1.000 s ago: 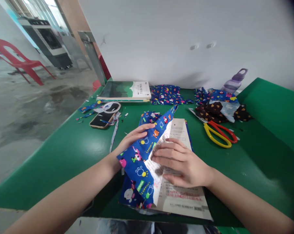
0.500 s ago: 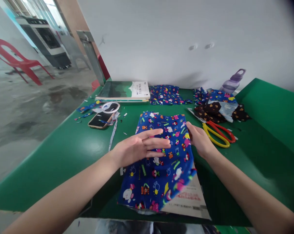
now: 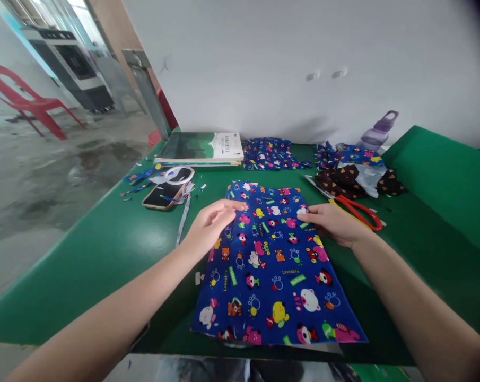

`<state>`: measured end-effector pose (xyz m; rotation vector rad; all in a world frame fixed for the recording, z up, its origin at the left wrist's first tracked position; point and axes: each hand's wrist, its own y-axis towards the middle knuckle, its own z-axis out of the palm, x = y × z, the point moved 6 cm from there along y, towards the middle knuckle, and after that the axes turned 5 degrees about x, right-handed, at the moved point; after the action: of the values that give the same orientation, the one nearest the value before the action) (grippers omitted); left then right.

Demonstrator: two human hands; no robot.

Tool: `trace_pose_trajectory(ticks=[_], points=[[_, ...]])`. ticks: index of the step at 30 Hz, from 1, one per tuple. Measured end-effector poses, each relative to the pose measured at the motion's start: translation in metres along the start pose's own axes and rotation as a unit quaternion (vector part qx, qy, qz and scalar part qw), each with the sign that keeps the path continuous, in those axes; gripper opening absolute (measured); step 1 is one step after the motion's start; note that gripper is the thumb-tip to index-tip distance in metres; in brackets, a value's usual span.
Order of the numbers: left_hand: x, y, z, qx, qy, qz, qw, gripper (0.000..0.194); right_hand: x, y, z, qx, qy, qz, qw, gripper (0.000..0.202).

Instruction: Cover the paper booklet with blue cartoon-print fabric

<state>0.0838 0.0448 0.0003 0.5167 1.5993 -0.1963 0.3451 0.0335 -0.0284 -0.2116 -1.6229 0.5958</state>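
A blue cloth [image 3: 263, 276] printed with cartoon animals lies spread over the front of the green table. A printed sheet or booklet under it is nearly all hidden, with a pale strip [image 3: 327, 348] showing at the bottom edge. My left hand [image 3: 216, 220] is at the upper left edge of the cloth, thumb and fingers drawn together on it. At the upper right edge, my right hand [image 3: 333, 223] pinches the cloth, its thumb on top and the other fingers partly underneath. Scissors with red and yellow handles [image 3: 365, 211] lie just beyond my right hand, partly covered by it.
Books [image 3: 202, 147] are stacked at the back left. A phone [image 3: 164, 195], a tape roll [image 3: 179, 175] and scraps lie in front of them. More blue cloth [image 3: 267, 154], brown patterned cloth [image 3: 341, 180] and a purple bottle [image 3: 378, 132] are along the wall [image 3: 263, 63].
The right side of the cloth has come down flat to the right, covering the printed sheet. My left hand has drawn back to the left edge and its spread fingers have closed.
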Motion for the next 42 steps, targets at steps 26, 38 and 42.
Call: trace_pose_trajectory(ticks=[26,38,42], points=[[0.025,-0.008,0.035,0.190,0.557,0.072,0.805,0.050,0.046,-0.085,0.092,0.145,-0.483,-0.297,0.811,0.058],[0.023,-0.006,0.032,0.184,0.514,0.062,0.835,0.045,0.029,-0.153,0.104,-0.007,-0.601,-0.434,0.671,0.022],[0.021,-0.004,0.027,0.170,0.491,0.062,0.852,0.045,0.022,-0.174,0.107,-0.056,-0.650,-0.488,0.579,0.027]])
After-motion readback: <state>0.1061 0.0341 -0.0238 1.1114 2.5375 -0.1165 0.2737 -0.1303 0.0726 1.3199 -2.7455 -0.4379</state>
